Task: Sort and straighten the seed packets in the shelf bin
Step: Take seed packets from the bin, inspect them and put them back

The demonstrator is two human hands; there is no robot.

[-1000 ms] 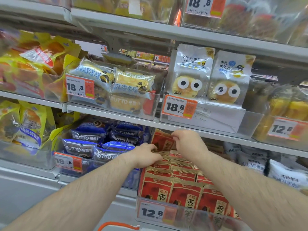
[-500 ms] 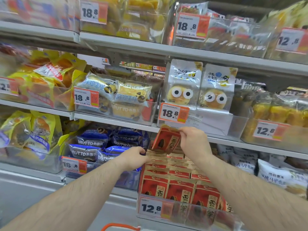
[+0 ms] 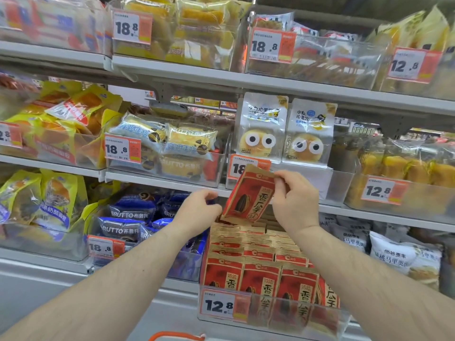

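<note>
Since the earlier frames, one seed packet (image 3: 248, 195) has been lifted clear of the rows and raised in front of the shelf edge, and the left hand (image 3: 197, 212) has been drawn off the stack. The shelf bin (image 3: 343, 318), the largest task thing, sits at about five o'clock in the view, with its packet rows (image 3: 261, 257) standing mostly upright behind a 12.8 price tag (image 3: 222, 305). The lifted packet is held tilted just above the back rows, near the centre. It is pinched at its upper right corner by the right hand (image 3: 295, 200), thumb and fingers clamped on the brown top seam, so the packet hangs at nine o'clock from that grip. The left hand is loosely curled, holding nothing, just beside the packet's lower left edge. The step in hand is judged to be pulling out a stray packet; next, it would need squaring up and slotting back into a row.
</note>
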